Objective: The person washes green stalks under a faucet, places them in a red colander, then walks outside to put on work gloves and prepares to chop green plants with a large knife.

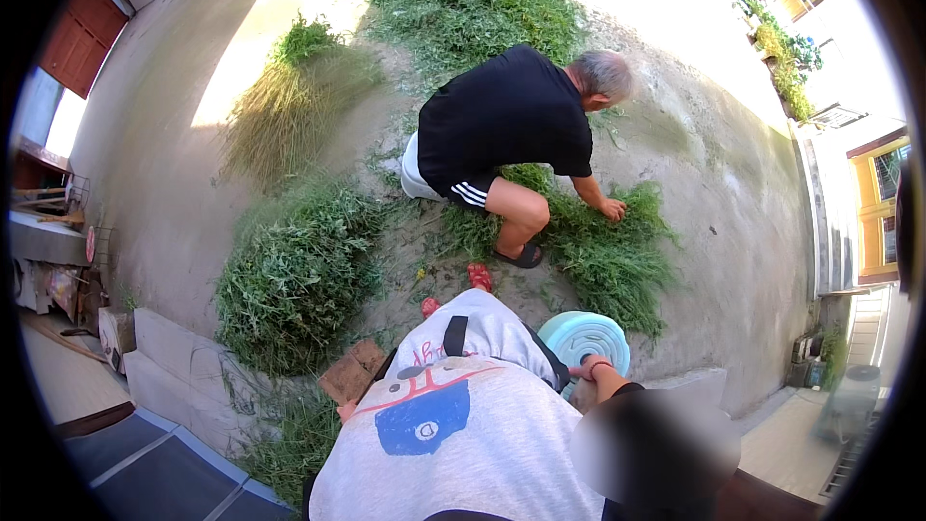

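A round turquoise plastic stool or pail (pixel 584 341) with a ringed face is beside my right leg. My right hand (pixel 589 367), a red bracelet at the wrist, has its fingers curled at the near rim. My left hand (pixel 347 411) shows only in part at the edge of my grey apron (pixel 405 463). Its visible fingers are next to a reddish-brown brick (pixel 352 370); whether they grip it cannot be told. Cut green plants (pixel 615 260) lie on the ground just beyond the turquoise plastic. A dense heap of leafy stalks (pixel 296 275) stands ahead to the left.
Ahead, a person in black (pixel 506 116) sits on a white bucket (pixel 414 172), one hand in the plants. Farther off are a bundle of stalks (pixel 289 101) and a large green pile (pixel 474 3). Low concrete edging (pixel 188 369) runs at the left; potted flowers (pixel 778 51) line the right.
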A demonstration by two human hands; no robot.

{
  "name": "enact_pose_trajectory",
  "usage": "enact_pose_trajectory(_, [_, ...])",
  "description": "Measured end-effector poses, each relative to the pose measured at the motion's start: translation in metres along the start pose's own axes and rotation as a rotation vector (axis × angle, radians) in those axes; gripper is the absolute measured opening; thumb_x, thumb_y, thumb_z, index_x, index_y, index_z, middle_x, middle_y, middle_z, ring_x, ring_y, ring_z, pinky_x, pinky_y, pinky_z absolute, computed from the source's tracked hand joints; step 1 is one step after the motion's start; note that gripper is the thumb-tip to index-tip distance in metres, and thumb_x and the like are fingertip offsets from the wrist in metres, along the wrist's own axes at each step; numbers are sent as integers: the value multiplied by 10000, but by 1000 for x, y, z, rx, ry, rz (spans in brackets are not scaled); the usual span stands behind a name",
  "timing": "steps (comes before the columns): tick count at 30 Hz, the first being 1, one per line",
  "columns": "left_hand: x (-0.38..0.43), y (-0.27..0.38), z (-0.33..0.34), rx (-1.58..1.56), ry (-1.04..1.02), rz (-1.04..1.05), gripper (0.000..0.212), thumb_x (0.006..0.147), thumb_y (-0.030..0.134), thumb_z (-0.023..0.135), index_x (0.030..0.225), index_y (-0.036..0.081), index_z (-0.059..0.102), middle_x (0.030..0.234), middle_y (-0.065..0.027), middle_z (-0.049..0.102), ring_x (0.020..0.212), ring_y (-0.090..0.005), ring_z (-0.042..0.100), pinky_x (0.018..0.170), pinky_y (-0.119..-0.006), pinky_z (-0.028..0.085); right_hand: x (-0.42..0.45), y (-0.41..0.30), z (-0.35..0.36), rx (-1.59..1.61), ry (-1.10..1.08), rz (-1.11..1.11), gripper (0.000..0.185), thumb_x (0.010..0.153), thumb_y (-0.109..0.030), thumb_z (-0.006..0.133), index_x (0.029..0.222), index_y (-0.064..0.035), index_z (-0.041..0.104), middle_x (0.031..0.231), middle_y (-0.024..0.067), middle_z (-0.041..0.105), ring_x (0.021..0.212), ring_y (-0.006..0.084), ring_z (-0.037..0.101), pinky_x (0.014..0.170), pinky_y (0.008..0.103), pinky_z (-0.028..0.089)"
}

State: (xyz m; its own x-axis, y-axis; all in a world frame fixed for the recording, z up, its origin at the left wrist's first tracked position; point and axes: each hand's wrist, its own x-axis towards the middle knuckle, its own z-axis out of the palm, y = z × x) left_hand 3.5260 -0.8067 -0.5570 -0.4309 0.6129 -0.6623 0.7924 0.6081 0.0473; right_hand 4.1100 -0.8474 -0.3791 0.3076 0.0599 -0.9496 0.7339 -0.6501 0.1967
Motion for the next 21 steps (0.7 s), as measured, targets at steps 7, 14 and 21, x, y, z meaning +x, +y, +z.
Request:
enact_pose_trajectory(7, [-11,14,-16,24,-17,-13,352,590,271,615,924,164,584,965,-218,436,835,-344,492,729,-373,420,-4,0,15,35,-10,44,722,632,-581,475,1123,-56,417,1194,121,366,1104,248,349,888,330,298])
enact_pose_trajectory(14, [-90,90,-89,24,-2,18,364,593,264,617,936,150,577,957,-214,434,832,-338,491,729,-374,421,-2,8,30,18,-9,14,675,630,-541,492,1092,-51,447,1155,135,405,1070,252,387,863,327,327])
enact_pose_trajectory(21, [-125,118,-114,-10,15,-5,400,583,294,626,926,93,572,954,-224,447,838,-328,488,721,-368,424,14,19,27,-68,-25,-11,612,651,-497,499,1077,-59,468,1136,138,425,1065,252,394,867,318,325])
